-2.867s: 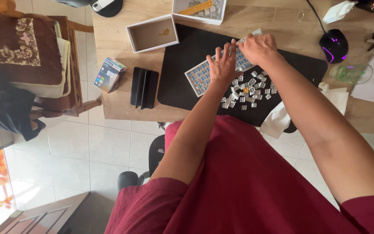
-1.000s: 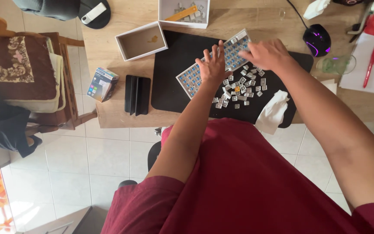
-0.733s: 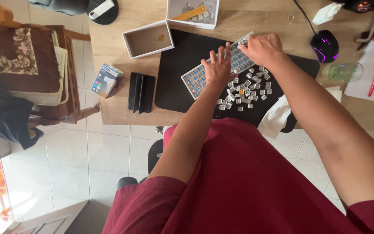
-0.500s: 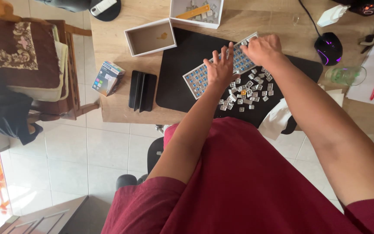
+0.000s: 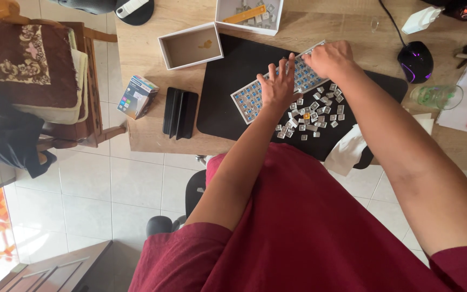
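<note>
While my left hand [image 5: 278, 86] lies flat on the keyboard [image 5: 277, 81] and my right hand [image 5: 328, 58] pinches something unclear at its far end, a slip could scatter the keycaps [image 5: 313, 111].

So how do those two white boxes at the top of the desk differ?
The nearer white box sits beside the black mat and looks nearly empty, showing only a small orange mark inside. The farther white box, partly cut off by the frame, holds grey keycaps and an orange strip. Both are open, shallow and white-walled.
</note>
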